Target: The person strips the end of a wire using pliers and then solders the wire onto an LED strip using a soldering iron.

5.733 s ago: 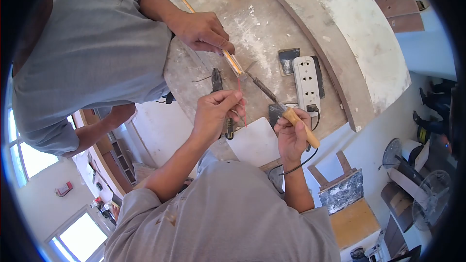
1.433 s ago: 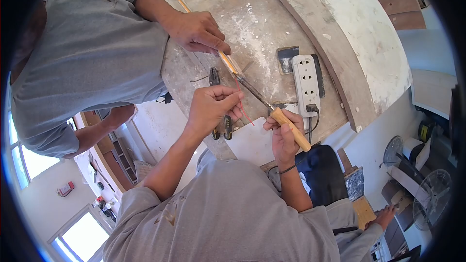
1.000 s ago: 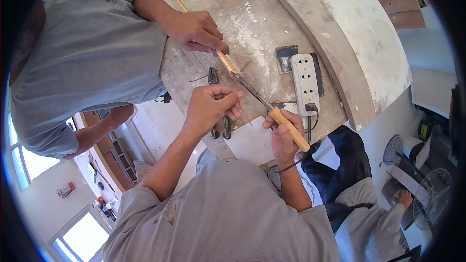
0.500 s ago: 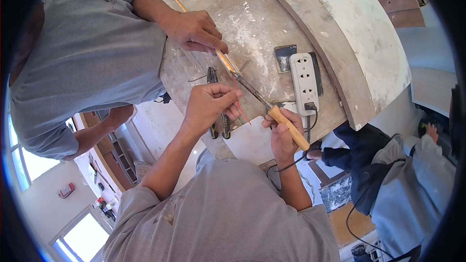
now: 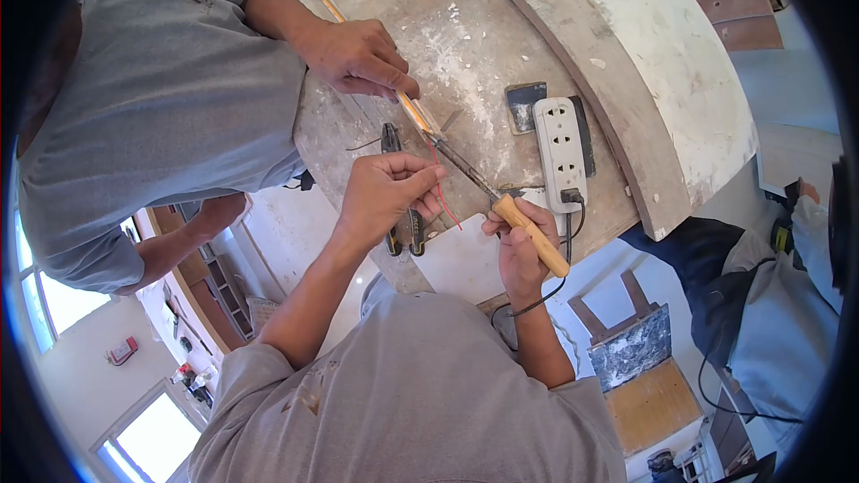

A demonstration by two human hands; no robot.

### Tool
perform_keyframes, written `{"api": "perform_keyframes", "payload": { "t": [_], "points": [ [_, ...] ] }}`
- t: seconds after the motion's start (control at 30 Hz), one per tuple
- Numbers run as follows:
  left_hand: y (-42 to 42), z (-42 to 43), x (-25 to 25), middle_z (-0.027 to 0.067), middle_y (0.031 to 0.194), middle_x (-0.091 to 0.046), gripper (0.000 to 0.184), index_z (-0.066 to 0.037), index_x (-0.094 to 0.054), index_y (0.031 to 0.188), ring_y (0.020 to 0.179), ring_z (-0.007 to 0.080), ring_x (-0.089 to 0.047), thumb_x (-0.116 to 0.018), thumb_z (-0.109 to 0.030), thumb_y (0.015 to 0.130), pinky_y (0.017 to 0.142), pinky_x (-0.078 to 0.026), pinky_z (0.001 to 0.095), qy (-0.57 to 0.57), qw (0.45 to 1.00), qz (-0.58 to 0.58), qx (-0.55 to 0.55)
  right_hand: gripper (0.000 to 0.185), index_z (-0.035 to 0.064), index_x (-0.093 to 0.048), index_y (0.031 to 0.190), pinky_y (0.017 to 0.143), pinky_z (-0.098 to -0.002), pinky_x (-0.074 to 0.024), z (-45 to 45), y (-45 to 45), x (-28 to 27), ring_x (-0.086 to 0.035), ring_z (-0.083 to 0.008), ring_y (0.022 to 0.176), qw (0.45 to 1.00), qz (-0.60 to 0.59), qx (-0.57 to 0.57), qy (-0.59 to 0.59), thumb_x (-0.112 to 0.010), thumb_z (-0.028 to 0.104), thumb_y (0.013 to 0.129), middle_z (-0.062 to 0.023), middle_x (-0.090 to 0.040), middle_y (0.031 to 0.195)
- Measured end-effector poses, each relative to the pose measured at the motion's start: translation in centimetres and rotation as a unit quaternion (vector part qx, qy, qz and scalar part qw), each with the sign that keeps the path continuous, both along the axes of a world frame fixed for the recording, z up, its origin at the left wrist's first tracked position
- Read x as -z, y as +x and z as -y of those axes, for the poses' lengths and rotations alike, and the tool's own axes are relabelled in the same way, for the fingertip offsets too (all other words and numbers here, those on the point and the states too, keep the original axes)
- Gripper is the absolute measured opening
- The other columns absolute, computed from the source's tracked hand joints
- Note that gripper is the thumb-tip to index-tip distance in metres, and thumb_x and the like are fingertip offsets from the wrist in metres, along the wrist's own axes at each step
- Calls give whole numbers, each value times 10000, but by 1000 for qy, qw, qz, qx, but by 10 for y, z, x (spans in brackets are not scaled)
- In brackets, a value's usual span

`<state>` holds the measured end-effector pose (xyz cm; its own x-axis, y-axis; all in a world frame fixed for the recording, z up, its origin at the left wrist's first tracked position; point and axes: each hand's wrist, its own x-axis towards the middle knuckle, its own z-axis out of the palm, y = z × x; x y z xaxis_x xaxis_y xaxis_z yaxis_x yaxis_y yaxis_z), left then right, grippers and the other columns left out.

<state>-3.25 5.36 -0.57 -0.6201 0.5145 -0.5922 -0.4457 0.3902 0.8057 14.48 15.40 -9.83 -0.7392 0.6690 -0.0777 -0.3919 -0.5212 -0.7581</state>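
My right hand (image 5: 523,237) is closed round the wooden handle of a soldering iron (image 5: 535,237). The iron's metal shaft points up and left, and its tip meets the end of an orange-yellow LED strip (image 5: 413,114). In my left hand (image 5: 394,192) a thin red wire (image 5: 439,181) is pinched between thumb and fingers; its upper end reaches the strip near the tip. A co-worker's hand (image 5: 367,58) presses the strip onto the table. Pliers (image 5: 416,231) with black and yellow handles lie partly beneath my left hand.
A white power strip (image 5: 561,148) with a black plug stands right of the iron, beside a dark flat block (image 5: 526,107). A curved board (image 5: 582,63) crosses the dusty table (image 5: 483,9). Another person (image 5: 769,304) is at the right, by a wooden chair (image 5: 649,398).
The person at the right has shifted further right, uncovering more of the chair. My hands, the soldering iron, the wire and the co-worker's hand look nearly unchanged.
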Motion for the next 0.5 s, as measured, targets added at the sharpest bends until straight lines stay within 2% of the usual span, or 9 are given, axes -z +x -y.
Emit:
{"api": "perform_keyframes", "payload": {
  "t": [0.5],
  "points": [
    [0, 0, -1, 85, 725, -665, 189, 60, -666, 894, 572, 122, -637, -692, -127, 880, 534, -522, 226, -2, 1000, 8, 2, 392, -36, -496, 1239, 780, -369, -538, -2, 0, -2, -650, -250, 866, 1000, 0, 10, -3, -594, 183, 929, -206, -640, 1008]
  ]
}}
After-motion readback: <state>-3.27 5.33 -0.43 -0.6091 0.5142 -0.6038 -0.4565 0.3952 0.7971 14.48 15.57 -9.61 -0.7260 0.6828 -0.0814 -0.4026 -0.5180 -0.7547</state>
